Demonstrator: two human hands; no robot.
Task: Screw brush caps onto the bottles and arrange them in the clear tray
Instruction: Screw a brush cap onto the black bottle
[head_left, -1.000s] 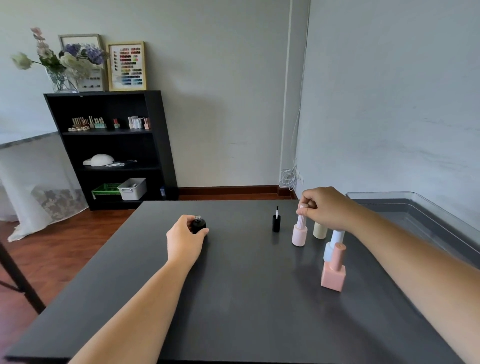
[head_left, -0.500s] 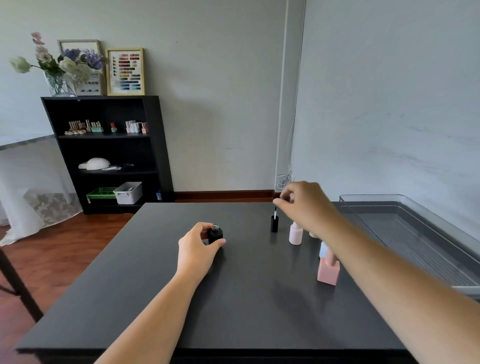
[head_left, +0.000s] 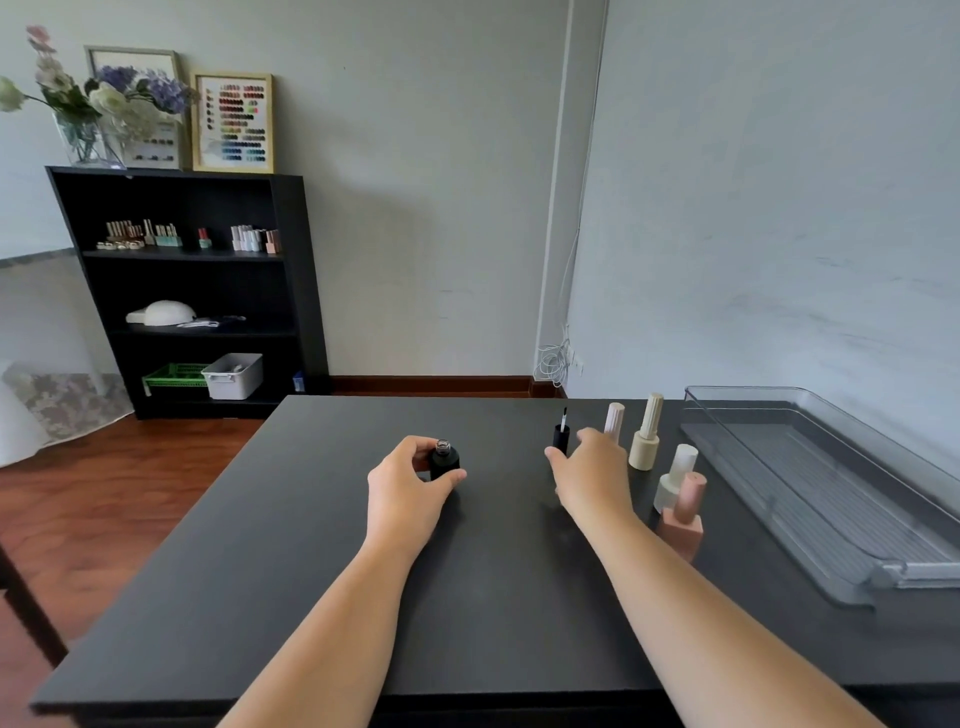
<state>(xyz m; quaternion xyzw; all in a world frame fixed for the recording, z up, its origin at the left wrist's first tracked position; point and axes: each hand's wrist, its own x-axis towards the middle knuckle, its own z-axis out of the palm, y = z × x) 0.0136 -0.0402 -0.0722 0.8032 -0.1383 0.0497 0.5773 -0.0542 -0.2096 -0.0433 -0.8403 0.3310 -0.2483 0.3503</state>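
Your left hand (head_left: 402, 491) grips the black bottle (head_left: 444, 460) on the counter (head_left: 322, 571); thumb and fingers (head_left: 453, 477) wrap its lower body, leaving the open threaded neck clear on top. Likely reason: steady the bottle so a cap can go straight down onto it.

Your right hand (head_left: 592, 480) is empty, fingers loosely spread, reaching toward the black brush cap (head_left: 561, 434). The cap stands inverted just beyond your fingertips, brush pointing up, probably parked that way to keep the bristles off the counter. Not yet touched, as far as can be told.

Right of your right hand: four capped bottles stand upright in a loose cluster. Pink bottle (head_left: 614, 422) partly hidden behind your fingers; cream bottle (head_left: 645, 434) just beside it; white bottle (head_left: 675, 478) and rose bottle (head_left: 683, 514) nearer you, the rose one overlapping the white in view. They look ready for the tray.

Clear tray (head_left: 852, 569) lies further right, well apart from both hands, nothing in it.

Writing: no label or brand readable on any bottle. The framed colour chart (head_left: 234, 122) on the shelf (head_left: 187, 291) across the room is too small to read.

Judgement: black bottle is the last uncapped one; traying has not begun.
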